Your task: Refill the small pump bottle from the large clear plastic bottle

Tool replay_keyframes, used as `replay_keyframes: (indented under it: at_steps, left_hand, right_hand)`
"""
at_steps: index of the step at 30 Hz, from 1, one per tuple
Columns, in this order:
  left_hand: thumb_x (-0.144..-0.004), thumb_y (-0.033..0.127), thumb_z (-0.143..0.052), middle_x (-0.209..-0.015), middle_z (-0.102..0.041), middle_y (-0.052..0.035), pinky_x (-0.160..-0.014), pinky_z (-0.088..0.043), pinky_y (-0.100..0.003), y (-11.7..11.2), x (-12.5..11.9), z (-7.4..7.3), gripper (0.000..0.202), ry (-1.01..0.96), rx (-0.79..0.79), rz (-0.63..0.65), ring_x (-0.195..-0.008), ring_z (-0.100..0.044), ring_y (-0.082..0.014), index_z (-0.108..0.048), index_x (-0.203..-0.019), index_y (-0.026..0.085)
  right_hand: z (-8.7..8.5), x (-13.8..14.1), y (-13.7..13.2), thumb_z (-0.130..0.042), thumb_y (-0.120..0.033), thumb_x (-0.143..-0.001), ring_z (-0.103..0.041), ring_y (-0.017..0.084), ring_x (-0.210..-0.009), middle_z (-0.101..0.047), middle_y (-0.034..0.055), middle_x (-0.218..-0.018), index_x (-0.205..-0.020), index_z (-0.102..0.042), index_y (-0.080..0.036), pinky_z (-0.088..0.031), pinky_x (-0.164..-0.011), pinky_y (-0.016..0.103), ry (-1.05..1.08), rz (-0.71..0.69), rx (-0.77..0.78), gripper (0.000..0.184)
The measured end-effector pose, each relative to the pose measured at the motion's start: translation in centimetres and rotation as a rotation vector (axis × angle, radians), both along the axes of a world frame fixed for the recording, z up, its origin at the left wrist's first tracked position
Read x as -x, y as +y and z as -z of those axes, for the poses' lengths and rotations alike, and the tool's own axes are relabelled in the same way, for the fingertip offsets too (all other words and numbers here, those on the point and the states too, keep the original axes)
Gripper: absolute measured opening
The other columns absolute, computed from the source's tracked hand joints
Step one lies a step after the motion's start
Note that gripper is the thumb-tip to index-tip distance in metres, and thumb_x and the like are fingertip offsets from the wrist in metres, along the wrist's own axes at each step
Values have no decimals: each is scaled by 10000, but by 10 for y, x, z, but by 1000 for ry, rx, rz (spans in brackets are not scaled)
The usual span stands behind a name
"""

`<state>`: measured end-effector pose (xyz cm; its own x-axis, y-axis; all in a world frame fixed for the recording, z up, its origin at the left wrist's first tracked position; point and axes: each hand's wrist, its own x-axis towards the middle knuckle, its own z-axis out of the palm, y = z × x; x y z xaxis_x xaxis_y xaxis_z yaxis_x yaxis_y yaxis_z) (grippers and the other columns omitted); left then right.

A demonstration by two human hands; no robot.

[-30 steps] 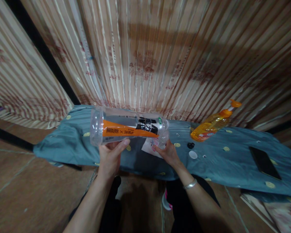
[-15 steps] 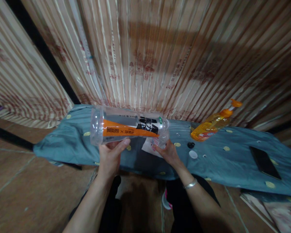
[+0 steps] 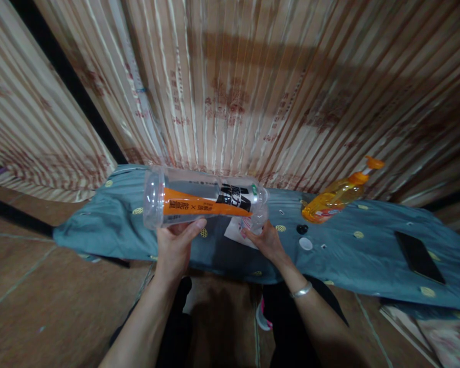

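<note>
A large clear plastic bottle (image 3: 191, 202) with an orange, black and silver label lies sideways in the air over the blue cloth, its base to the left and its narrower end to the right. My left hand (image 3: 178, 245) is closed round its lower side near the base, thumb along the front. At the right end, my right hand (image 3: 266, 239) is closed by the clear narrow part, its fingers partly hidden. Just below that end shows a white piece (image 3: 235, 232) with pink print; whether my right fingers touch it I cannot tell.
On the blue cloth-covered bench (image 3: 99, 220), to the right, stands a leaning orange pump bottle (image 3: 331, 202). Near it lie a small black object (image 3: 301, 229) and a white round cap (image 3: 305, 244). A dark phone (image 3: 417, 255) lies further right. A striped curtain (image 3: 230, 92) hangs behind.
</note>
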<state>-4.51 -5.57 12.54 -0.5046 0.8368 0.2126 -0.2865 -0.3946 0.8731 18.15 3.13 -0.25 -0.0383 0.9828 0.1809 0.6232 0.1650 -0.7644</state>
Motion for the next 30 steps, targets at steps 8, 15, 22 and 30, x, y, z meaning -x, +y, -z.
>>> replay_keyframes:
  at_steps: [8, 15, 22, 30]
  left_hand:
    - [-457, 441, -1092, -1070, -866, -82, -879, -690, -409, 0, -1, -1, 821, -16, 7, -16, -979, -840, -315, -801, -1200, 246]
    - [-456, 437, -1089, -1036, -865, -78, -874, -688, -409, 0, -2, -2, 787, -17, 15, -14, -988, -842, -325, -810, -1166, 244]
    - [-479, 473, -1087, -1008, -865, -77, -897, -691, -426, 0, -2, -2, 760, -8, 0, -9, -982, -845, -328, -812, -1148, 241]
    - [-480, 468, -1092, -1032, -868, -79, -935, -685, -459, -1, -1, -3, 800, 6, 4, -3, -994, -843, -331, -801, -1193, 248]
  right_hand:
    - [-1, 2, -1, -837, -456, -771, -839, 398, -1026, -857, 155, -1098, -1202, -672, -211, -677, -905, 524, 40, -11, 1, 522]
    - [-2, 4, -1, -862, -421, -754, -836, 406, -1040, -856, 166, -1106, -1213, -673, -209, -673, -927, 532, 10, 24, 25, 539]
    - [-2, 0, -1, -843, -443, -776, -838, 391, -1033, -855, 140, -1096, -1245, -667, -216, -674, -914, 539, 14, -8, 1, 549]
    - [-1, -1, 0, -855, -463, -766, -839, 396, -1014, -863, 146, -1077, -1196, -670, -230, -683, -891, 528, 29, -12, -18, 523]
